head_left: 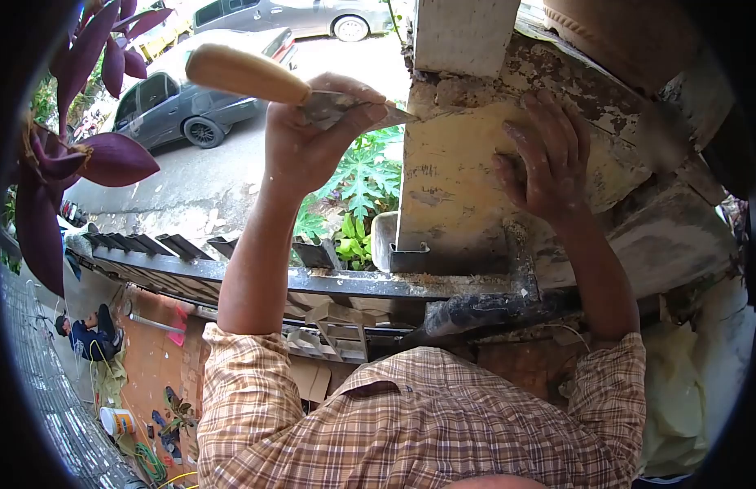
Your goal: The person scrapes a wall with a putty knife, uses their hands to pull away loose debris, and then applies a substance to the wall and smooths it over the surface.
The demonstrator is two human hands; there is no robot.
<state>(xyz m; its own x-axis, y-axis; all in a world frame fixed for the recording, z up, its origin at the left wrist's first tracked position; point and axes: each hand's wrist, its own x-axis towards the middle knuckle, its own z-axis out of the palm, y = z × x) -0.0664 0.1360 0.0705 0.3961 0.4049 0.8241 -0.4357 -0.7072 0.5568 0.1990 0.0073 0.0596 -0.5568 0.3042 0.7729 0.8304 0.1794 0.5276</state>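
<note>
In my left hand [317,134] is a putty knife with a thick wooden handle [246,73]. The fingers wrap around its metal blade, and the handle juts out to the left. The blade's tip reaches the left edge of a yellowish, patchy pillar [455,175] with peeling paint. Against the same pillar, further right, rests my right hand [549,159], fingers extended and slightly bent over the surface. It holds no tool, and whitish dust marks its fingers.
A black metal railing [353,283] crosses below my arms. Purple leaves [117,159] hang at the left, with a parked grey car [195,102] beyond. Down on the orange floor, a person [97,334] sits near a white bucket [117,421]. A brown pot [622,37] stands upper right.
</note>
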